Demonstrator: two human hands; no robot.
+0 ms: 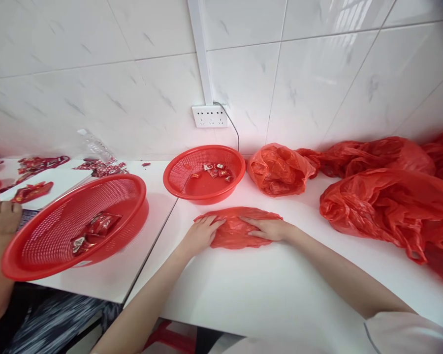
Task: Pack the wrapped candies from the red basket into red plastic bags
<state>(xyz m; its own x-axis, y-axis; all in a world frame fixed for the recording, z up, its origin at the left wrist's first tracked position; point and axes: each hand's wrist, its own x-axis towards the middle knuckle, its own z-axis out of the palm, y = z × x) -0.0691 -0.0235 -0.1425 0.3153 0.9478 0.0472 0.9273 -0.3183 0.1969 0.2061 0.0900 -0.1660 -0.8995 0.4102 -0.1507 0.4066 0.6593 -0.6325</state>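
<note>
A red plastic bag (232, 235) lies flattened on the white table (221, 290) in front of me. My left hand (204, 233) rests on the bag's left part with its fingers stretched out. On the right part lies my right hand (268, 229), fingers spread and palm down. Just beyond the bag stands a round red basket (204, 195) with several small wrapped packets (217, 170) in it. To the basket's right sits a bunched red plastic bag (280, 169) with its mouth facing me.
A larger red basket (133, 216) holding several packets (101, 224) stands tilted at left, beside another person's hand (2, 216). Crumpled red bags (387, 211) fill the right side. A clear bottle (96, 146), loose wrappers (40, 167) and a wall socket (209, 117) are at the back.
</note>
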